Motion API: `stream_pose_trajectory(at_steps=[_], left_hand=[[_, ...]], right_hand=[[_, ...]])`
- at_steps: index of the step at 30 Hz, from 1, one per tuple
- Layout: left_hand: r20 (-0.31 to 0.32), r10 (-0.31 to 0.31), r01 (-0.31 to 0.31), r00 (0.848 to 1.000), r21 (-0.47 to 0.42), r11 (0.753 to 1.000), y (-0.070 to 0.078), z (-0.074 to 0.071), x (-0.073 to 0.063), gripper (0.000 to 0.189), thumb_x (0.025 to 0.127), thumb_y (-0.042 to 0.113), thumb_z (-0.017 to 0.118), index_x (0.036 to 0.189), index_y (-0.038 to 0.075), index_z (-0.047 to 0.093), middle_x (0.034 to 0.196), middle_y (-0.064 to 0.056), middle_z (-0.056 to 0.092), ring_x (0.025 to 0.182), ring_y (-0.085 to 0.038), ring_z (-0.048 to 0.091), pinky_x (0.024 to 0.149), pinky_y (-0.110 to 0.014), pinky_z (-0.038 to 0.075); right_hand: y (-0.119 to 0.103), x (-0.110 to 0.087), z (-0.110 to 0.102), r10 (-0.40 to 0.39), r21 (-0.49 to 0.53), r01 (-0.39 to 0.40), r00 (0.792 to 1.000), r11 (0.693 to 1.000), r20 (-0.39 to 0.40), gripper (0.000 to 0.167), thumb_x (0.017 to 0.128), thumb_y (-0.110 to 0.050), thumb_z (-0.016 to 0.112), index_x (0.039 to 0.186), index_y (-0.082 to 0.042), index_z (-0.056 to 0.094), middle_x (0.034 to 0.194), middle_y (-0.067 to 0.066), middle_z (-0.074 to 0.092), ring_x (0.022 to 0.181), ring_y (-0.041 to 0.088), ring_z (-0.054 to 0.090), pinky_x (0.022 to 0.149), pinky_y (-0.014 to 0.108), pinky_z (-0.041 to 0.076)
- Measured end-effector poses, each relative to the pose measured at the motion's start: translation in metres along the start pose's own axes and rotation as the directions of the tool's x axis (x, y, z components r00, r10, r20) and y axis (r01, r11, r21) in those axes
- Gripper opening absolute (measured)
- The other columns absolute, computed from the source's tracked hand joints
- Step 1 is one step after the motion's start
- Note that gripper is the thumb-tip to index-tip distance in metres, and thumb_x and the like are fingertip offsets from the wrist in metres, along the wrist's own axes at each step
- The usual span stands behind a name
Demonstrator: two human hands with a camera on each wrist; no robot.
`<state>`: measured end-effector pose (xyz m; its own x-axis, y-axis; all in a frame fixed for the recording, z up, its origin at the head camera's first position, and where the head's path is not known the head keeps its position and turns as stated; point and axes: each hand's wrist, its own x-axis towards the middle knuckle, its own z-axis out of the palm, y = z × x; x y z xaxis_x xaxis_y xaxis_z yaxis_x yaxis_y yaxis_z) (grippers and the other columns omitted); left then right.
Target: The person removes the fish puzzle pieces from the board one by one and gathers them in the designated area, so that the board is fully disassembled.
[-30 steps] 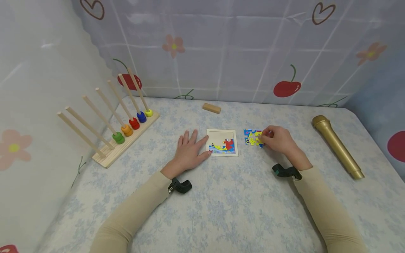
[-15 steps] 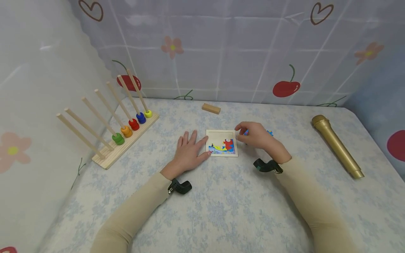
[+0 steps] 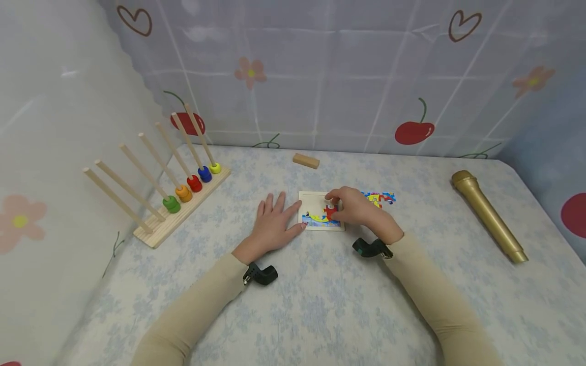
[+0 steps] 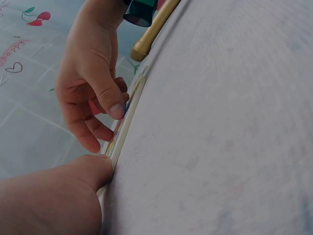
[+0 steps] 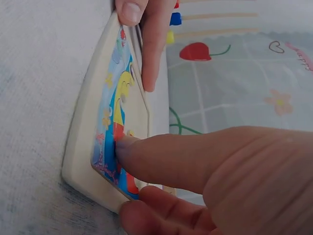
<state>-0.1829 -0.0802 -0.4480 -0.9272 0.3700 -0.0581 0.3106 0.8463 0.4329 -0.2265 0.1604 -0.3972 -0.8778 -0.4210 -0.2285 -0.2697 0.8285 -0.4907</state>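
Note:
A square wooden puzzle tray [image 3: 322, 227] lies on the table, its lower part filled with a colourful picture and its upper part bare. My left hand [image 3: 269, 222] rests spread out beside it, the thumb and forefinger touching its left edge. Over the tray's right side is my right hand [image 3: 359, 207]. In the right wrist view the thumb [image 5: 146, 156] touches a red and blue puzzle piece [image 5: 117, 131] in the tray. Its other fingers [image 5: 161, 205] lie bent by the tray's rim. No loose piece shows in this hand. Joined puzzle pieces [image 3: 380, 198] lie right of the tray, partly hidden.
At the left stands a wooden peg rack [image 3: 169, 218] with coloured beads on several upright pegs. A small wooden block [image 3: 305, 161] lies behind the tray. A gold toy microphone [image 3: 490, 216] lies at the right. A patterned curtain [image 3: 293, 76] hangs behind the table.
My right hand has moved left from the loose puzzle pieces to the tray's right side, uncovering part of those pieces. My left hand has stayed at the tray's left edge.

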Motion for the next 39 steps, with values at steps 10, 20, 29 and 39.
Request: stream_pose_trajectory(at_steps=[10, 20, 29, 39], left_hand=[[-0.013, 0.006, -0.006, 1.000, -0.003, 1.000, 0.0005, -0.0001, -0.0021, 0.067, 0.101, 0.055, 0.052, 0.159, 0.025, 0.039, 0.170, -0.022, 0.015, 0.157, -0.050, 0.001, 0.124, -0.065, 0.005], [-0.005, 0.006, -0.006, 1.000, -0.009, 1.000, 0.0009, 0.0002, -0.0027, 0.067, 0.101, 0.055, 0.051, 0.159, 0.025, 0.038, 0.171, -0.022, 0.014, 0.157, -0.050, 0.000, 0.124, -0.065, 0.005], [-0.004, 0.006, -0.006, 1.000, -0.006, 1.000, 0.0000, -0.0016, 0.0009, 0.067, 0.101, 0.055, 0.051, 0.159, 0.025, 0.039, 0.171, -0.022, 0.013, 0.157, -0.050, -0.001, 0.124, -0.065, 0.004], [0.002, -0.002, 0.002, 1.000, 0.000, 1.000, 0.0001, -0.0011, 0.0003, 0.067, 0.101, 0.055, 0.052, 0.159, 0.025, 0.039, 0.171, -0.021, 0.014, 0.157, -0.050, 0.000, 0.125, -0.064, 0.005]], right_hand=[[0.0012, -0.0006, 0.0032, -0.001, -0.011, 0.000, 1.000, 1.000, -0.019, 0.042, 0.088, -0.010, 0.077, 0.127, -0.001, 0.068, 0.116, 0.017, 0.067, 0.091, 0.025, 0.056, 0.081, 0.036, 0.053], [0.0024, -0.0018, 0.0054, -0.025, -0.018, 0.024, 0.998, 1.000, -0.063, 0.030, 0.085, -0.008, 0.079, 0.115, -0.005, 0.073, 0.108, 0.015, 0.065, 0.093, 0.026, 0.056, 0.080, 0.038, 0.053], [0.0037, -0.0020, 0.0043, -0.041, 0.029, 0.043, 0.997, 0.999, -0.062, 0.026, 0.087, -0.008, 0.079, 0.109, -0.010, 0.066, 0.106, 0.014, 0.069, 0.084, 0.024, 0.057, 0.073, 0.031, 0.051], [0.0052, -0.0022, 0.0062, -0.072, 0.038, 0.075, 0.995, 0.996, -0.074, 0.024, 0.087, -0.005, 0.079, 0.106, -0.009, 0.065, 0.105, 0.014, 0.071, 0.086, 0.024, 0.059, 0.073, 0.032, 0.052]])
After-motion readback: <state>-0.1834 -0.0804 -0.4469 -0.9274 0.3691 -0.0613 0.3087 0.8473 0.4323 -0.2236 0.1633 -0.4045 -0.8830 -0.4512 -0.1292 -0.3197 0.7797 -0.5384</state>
